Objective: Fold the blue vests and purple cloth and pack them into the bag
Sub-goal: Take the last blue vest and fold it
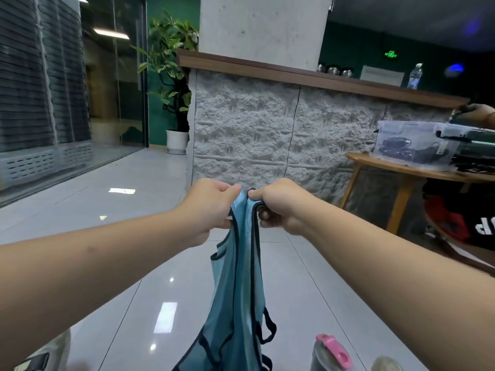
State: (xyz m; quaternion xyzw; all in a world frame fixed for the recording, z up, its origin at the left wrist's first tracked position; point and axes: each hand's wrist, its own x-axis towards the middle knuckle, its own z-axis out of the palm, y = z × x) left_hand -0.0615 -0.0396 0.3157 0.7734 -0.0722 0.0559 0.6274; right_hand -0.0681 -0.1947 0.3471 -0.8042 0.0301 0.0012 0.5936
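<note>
A light blue mesh vest (235,303) with dark trim hangs down in front of me at arm's length. My left hand (211,207) pinches one shoulder strap at the top. My right hand (278,207) grips the other strap, fingers curled round its dark edge. The two straps are held close together, almost touching. The vest's lower part drops out of the bottom of the view. No purple cloth and no bag can be made out.
A stone-faced counter (267,129) with a wooden top stands ahead. A round wooden table (417,170) at right carries clear plastic boxes (412,143). A pink-lidded bottle (332,352) sits at the bottom. A potted plant (174,103) stands at the back left on the glossy tiled floor.
</note>
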